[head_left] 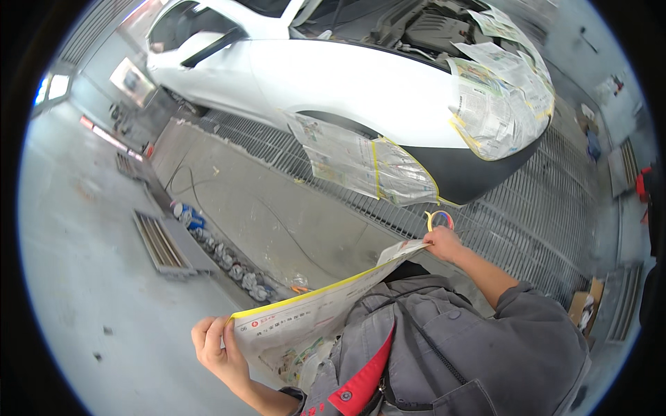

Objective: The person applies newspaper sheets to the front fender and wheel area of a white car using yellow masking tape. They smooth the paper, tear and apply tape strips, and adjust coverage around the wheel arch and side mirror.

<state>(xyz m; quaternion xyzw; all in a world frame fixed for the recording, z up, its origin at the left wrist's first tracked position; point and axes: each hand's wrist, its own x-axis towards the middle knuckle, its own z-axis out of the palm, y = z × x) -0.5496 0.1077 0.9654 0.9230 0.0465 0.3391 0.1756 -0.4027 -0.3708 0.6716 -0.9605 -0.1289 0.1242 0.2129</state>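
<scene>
A sheet of newspaper (298,333) is stretched between the two hands, in front of the grey work jacket (499,333) and slanting up from the person's left to their right. A strip of yellow masking tape (305,295) runs along its upper edge, while the printed face hangs below. The left hand (220,352) has its thumb and fingers pinched together on the sheet's near left corner, at the end of the tape. The right hand (444,244) is closed on the far right end, its fingers mostly curled in (how the fingertips sit is partly hidden). A masking tape roll (430,221) shows at that hand, just beyond the knuckles; I cannot tell how it is held.

Past the hands stands a white car (374,76), well apart from the left hand and nearer to the right. Taped newspaper masking (340,163) hangs across its front wheel area, and more newspaper sheets (496,114) cover the front corner beside the open engine bay (430,31). Metal floor grating (534,187) extends beneath the car.
</scene>
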